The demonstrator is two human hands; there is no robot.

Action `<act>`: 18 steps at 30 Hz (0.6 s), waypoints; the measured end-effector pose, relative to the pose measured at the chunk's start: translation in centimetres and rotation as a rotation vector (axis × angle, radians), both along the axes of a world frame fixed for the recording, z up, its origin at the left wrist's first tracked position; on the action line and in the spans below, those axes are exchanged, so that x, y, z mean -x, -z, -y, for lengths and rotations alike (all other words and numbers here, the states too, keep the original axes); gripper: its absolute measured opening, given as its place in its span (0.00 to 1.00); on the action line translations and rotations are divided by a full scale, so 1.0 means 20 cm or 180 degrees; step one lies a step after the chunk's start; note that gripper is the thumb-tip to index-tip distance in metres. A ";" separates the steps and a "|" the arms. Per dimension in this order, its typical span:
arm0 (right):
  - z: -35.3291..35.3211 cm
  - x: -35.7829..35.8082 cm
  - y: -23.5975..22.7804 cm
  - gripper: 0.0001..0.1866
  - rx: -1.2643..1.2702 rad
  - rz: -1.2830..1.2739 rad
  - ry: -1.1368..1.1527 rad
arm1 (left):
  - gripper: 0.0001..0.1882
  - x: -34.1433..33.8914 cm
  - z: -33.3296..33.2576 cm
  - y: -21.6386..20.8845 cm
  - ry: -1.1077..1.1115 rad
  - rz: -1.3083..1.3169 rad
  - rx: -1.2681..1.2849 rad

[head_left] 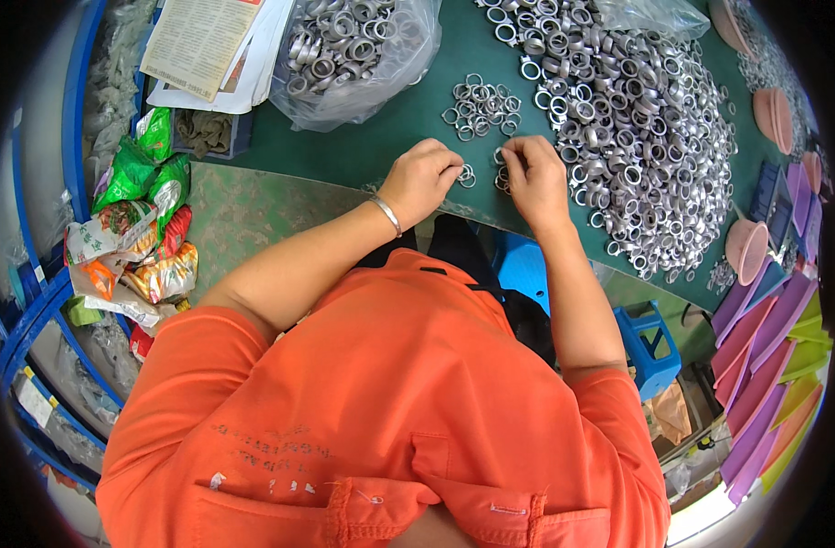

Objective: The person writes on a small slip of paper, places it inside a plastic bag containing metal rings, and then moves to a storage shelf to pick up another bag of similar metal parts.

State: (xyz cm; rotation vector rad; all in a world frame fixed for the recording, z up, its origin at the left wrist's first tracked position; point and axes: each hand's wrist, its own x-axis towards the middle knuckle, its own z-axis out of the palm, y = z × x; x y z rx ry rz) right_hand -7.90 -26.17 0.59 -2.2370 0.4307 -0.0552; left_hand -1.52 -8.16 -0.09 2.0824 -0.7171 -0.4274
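Note:
My left hand is over the near edge of the green table, fingertips pinched together beside a few thin metal rings. Whatever lies between those fingertips is too small to make out. To its right, my right hand is bent with thumb and fingers closed at the rim of a small metal ring. More rings lie partly hidden below that hand. Just beyond both hands is a small loose pile of thin silver rings.
A large heap of metal ring clamps covers the table's right side. A clear plastic bag of similar parts stands at the far left, beside papers. Pink baskets line the right edge. Blue stools stand below.

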 end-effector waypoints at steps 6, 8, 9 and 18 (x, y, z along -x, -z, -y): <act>0.04 0.06 -0.02 0.03 0.0336 0.0086 -0.0365 | 0.09 -0.06 0.06 0.01 -0.0383 0.0067 0.0095; 0.02 0.02 -0.02 0.04 0.0391 0.0228 -0.0078 | 0.11 -0.08 0.08 0.01 -0.0412 0.0028 -0.0017; 0.01 -0.01 -0.01 0.05 0.0418 0.0301 0.0077 | 0.10 -0.10 0.10 0.02 -0.0417 0.0043 -0.0101; 0.02 -0.04 0.08 0.06 0.0452 0.0603 0.0216 | 0.07 -0.11 0.08 0.06 -0.0658 -0.0593 0.0114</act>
